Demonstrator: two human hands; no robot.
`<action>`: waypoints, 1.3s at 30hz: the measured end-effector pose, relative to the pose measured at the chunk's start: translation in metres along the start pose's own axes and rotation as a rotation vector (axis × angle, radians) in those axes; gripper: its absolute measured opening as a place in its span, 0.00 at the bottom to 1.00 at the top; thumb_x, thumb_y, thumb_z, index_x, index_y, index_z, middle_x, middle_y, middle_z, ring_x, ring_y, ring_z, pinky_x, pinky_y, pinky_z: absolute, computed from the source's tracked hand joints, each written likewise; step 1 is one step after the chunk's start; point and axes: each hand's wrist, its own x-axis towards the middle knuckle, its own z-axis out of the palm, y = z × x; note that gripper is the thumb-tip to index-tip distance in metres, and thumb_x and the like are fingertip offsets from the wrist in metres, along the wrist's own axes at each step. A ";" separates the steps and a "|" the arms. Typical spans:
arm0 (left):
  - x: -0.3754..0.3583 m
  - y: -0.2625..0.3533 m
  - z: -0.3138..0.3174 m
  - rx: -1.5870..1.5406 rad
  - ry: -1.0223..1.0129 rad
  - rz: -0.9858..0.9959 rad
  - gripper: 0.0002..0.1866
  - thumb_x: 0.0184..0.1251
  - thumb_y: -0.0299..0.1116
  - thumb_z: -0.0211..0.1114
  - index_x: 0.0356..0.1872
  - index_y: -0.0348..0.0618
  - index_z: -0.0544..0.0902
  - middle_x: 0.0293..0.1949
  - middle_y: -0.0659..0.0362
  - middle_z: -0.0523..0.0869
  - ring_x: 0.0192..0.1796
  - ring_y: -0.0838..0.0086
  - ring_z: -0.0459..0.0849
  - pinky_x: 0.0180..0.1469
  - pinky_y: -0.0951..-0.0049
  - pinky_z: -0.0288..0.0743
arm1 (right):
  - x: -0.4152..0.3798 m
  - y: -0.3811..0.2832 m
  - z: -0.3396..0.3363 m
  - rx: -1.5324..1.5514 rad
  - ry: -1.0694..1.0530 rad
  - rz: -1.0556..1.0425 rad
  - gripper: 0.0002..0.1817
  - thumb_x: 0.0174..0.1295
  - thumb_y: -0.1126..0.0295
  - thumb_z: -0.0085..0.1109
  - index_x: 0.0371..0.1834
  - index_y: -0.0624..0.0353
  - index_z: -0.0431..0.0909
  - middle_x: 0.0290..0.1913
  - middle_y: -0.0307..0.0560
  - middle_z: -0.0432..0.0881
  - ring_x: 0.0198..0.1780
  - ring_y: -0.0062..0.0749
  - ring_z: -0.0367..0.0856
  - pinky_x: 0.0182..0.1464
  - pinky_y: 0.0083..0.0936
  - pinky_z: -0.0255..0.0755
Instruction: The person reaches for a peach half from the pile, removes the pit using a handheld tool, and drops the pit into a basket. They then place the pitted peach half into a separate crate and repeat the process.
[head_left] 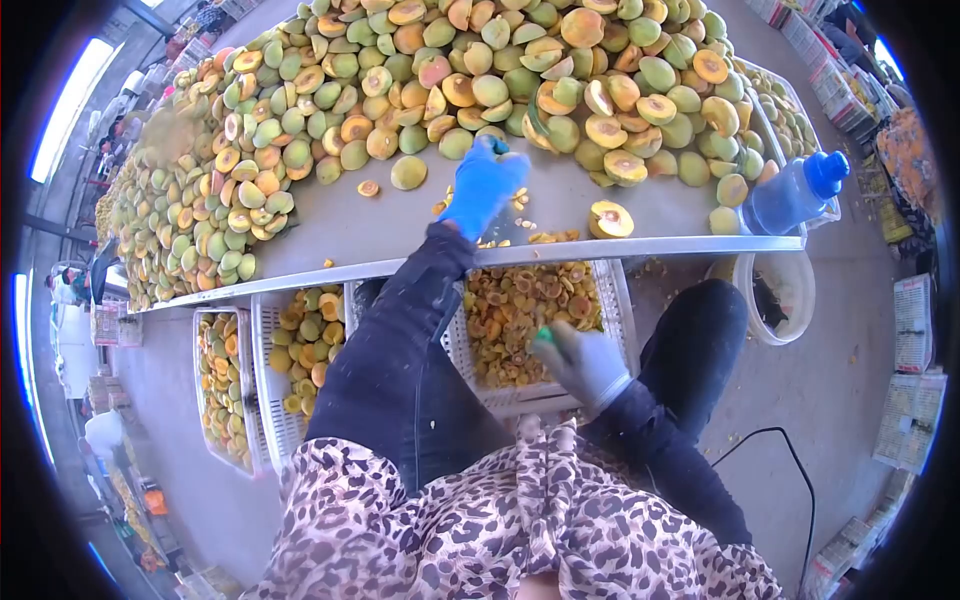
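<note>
Blue glove covers the left hand (483, 185), which reaches up over the counter (400, 215) to the near edge of the heap of halved fruit (420, 80). Its fingers (495, 150) curl down at the foot of the heap, but whether they grasp a piece I cannot tell. A few loose halves lie just beside it: a green one (408, 173) to its left, and a cut half (611, 219) face up near the counter's edge to its right.

Grey glove covers the right hand (583, 362), held lower, over the white crate (620, 300) that sits under the counter's edge and holds small orange pieces (520, 310). Its fingers are clenched around something small and green (543, 336), which is too little seen to name.

Further left, two more crates (262, 400) hold fruit halves. A clear bottle with a blue cap (795, 193) lies at the counter's right end, with a white bucket (800, 300) below it on the floor. A black cable (790, 460) runs across the floor by the right leg
</note>
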 end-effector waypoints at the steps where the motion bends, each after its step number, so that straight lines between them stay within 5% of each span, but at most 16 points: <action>1: -0.010 0.002 -0.009 0.009 -0.001 -0.005 0.22 0.58 0.43 0.62 0.46 0.37 0.75 0.41 0.48 0.80 0.44 0.61 0.81 0.44 0.57 0.78 | 0.009 -0.007 -0.012 0.010 -0.002 0.001 0.13 0.64 0.62 0.57 0.33 0.61 0.73 0.17 0.51 0.76 0.18 0.44 0.77 0.20 0.36 0.68; 3: -0.037 -0.001 -0.024 -1.345 -0.388 -0.054 0.17 0.60 0.35 0.63 0.46 0.34 0.75 0.42 0.51 0.81 0.43 0.68 0.82 0.44 0.64 0.80 | 0.025 -0.022 -0.032 0.471 0.109 -0.006 0.12 0.69 0.63 0.51 0.35 0.62 0.74 0.17 0.40 0.72 0.16 0.26 0.73 0.19 0.25 0.65; 4: -0.064 0.015 -0.028 -1.338 -0.386 -0.064 0.17 0.60 0.35 0.63 0.46 0.34 0.75 0.42 0.51 0.81 0.43 0.68 0.82 0.44 0.64 0.80 | 0.031 -0.029 -0.038 0.482 0.107 0.000 0.12 0.69 0.63 0.51 0.35 0.62 0.74 0.17 0.40 0.72 0.16 0.26 0.73 0.19 0.25 0.65; 6: -0.119 0.052 -0.028 -0.527 0.002 0.303 0.20 0.71 0.43 0.50 0.51 0.35 0.75 0.46 0.49 0.80 0.45 0.62 0.81 0.50 0.58 0.78 | 0.039 -0.044 -0.044 0.625 0.086 0.081 0.14 0.69 0.64 0.50 0.39 0.67 0.75 0.23 0.61 0.74 0.23 0.42 0.76 0.29 0.32 0.67; 9: -0.148 0.056 -0.020 -1.007 0.070 0.046 0.22 0.74 0.44 0.46 0.52 0.34 0.74 0.47 0.48 0.80 0.47 0.60 0.81 0.50 0.56 0.78 | 0.036 -0.062 -0.041 0.615 -0.003 0.115 0.15 0.70 0.63 0.51 0.37 0.68 0.75 0.23 0.60 0.74 0.22 0.34 0.71 0.29 0.31 0.67; 11: -0.170 0.059 -0.023 -0.751 0.139 0.190 0.20 0.72 0.42 0.48 0.50 0.32 0.75 0.47 0.47 0.80 0.48 0.58 0.80 0.50 0.54 0.77 | 0.024 -0.071 -0.034 0.632 0.022 0.086 0.16 0.70 0.63 0.50 0.36 0.68 0.76 0.22 0.60 0.74 0.22 0.33 0.72 0.29 0.30 0.67; 14: -0.188 0.069 -0.028 -1.330 0.077 0.103 0.19 0.69 0.39 0.50 0.45 0.32 0.78 0.42 0.47 0.81 0.44 0.57 0.81 0.48 0.57 0.78 | 0.010 -0.083 -0.036 0.663 0.068 0.065 0.16 0.70 0.63 0.51 0.36 0.68 0.76 0.22 0.60 0.74 0.22 0.35 0.74 0.29 0.30 0.67; 21: -0.205 0.054 -0.036 -1.382 -0.084 0.080 0.23 0.71 0.46 0.51 0.47 0.30 0.77 0.38 0.47 0.82 0.36 0.59 0.81 0.44 0.61 0.78 | -0.005 -0.085 -0.039 0.410 0.018 -0.140 0.18 0.70 0.60 0.50 0.34 0.67 0.77 0.21 0.56 0.75 0.21 0.36 0.75 0.28 0.30 0.68; 23: -0.216 0.055 -0.033 -0.787 0.105 0.340 0.25 0.71 0.49 0.51 0.44 0.30 0.78 0.36 0.49 0.82 0.35 0.63 0.82 0.40 0.67 0.78 | -0.010 -0.086 -0.050 0.388 -0.056 -0.154 0.20 0.70 0.58 0.50 0.33 0.67 0.77 0.20 0.52 0.76 0.20 0.35 0.75 0.27 0.30 0.68; 26: -0.212 0.062 -0.046 -0.884 -0.051 0.275 0.23 0.72 0.48 0.51 0.36 0.35 0.80 0.31 0.51 0.83 0.33 0.66 0.81 0.36 0.70 0.77 | -0.010 -0.093 -0.069 0.666 -0.508 0.267 0.27 0.70 0.49 0.46 0.26 0.63 0.76 0.18 0.36 0.71 0.18 0.20 0.70 0.21 0.19 0.62; 28: -0.212 0.065 -0.050 -0.934 -0.136 0.150 0.22 0.73 0.47 0.50 0.33 0.37 0.81 0.29 0.52 0.83 0.32 0.66 0.81 0.35 0.69 0.77 | -0.011 -0.095 -0.075 0.727 -0.576 0.350 0.27 0.70 0.47 0.44 0.26 0.62 0.75 0.17 0.35 0.70 0.17 0.19 0.68 0.19 0.17 0.60; 31: -0.211 0.058 -0.043 -0.894 -0.134 0.313 0.22 0.74 0.45 0.47 0.31 0.39 0.81 0.30 0.50 0.83 0.30 0.64 0.81 0.32 0.64 0.76 | -0.016 -0.100 -0.071 0.890 -0.664 0.406 0.29 0.70 0.44 0.41 0.26 0.61 0.75 0.15 0.34 0.66 0.14 0.17 0.64 0.17 0.15 0.57; 33: -0.207 0.054 -0.030 -1.469 -0.168 0.286 0.22 0.74 0.45 0.46 0.29 0.38 0.80 0.30 0.49 0.83 0.30 0.63 0.82 0.30 0.61 0.75 | -0.021 -0.098 -0.067 0.989 -0.686 0.375 0.30 0.70 0.43 0.39 0.26 0.60 0.74 0.13 0.33 0.65 0.12 0.17 0.62 0.15 0.15 0.56; 35: -0.203 0.051 -0.029 -1.579 -0.232 0.185 0.21 0.72 0.45 0.49 0.33 0.38 0.80 0.30 0.49 0.83 0.33 0.60 0.82 0.34 0.59 0.78 | -0.023 -0.084 -0.058 1.387 -0.860 0.445 0.31 0.71 0.43 0.37 0.26 0.60 0.73 0.11 0.30 0.61 0.11 0.16 0.59 0.14 0.14 0.53; 37: -0.202 0.055 -0.033 -1.864 -0.059 -0.339 0.20 0.72 0.46 0.50 0.39 0.38 0.79 0.33 0.50 0.83 0.37 0.59 0.82 0.42 0.57 0.79 | -0.031 -0.075 -0.050 1.462 -0.811 0.450 0.29 0.71 0.44 0.39 0.27 0.60 0.72 0.10 0.35 0.64 0.10 0.22 0.63 0.14 0.18 0.56; 39: -0.192 0.009 -0.025 -1.904 -0.180 -0.163 0.15 0.70 0.40 0.54 0.45 0.37 0.77 0.38 0.50 0.83 0.43 0.61 0.82 0.49 0.58 0.80 | -0.022 -0.059 -0.039 1.528 -0.764 0.435 0.27 0.71 0.46 0.42 0.27 0.60 0.72 0.10 0.40 0.67 0.10 0.28 0.67 0.15 0.22 0.59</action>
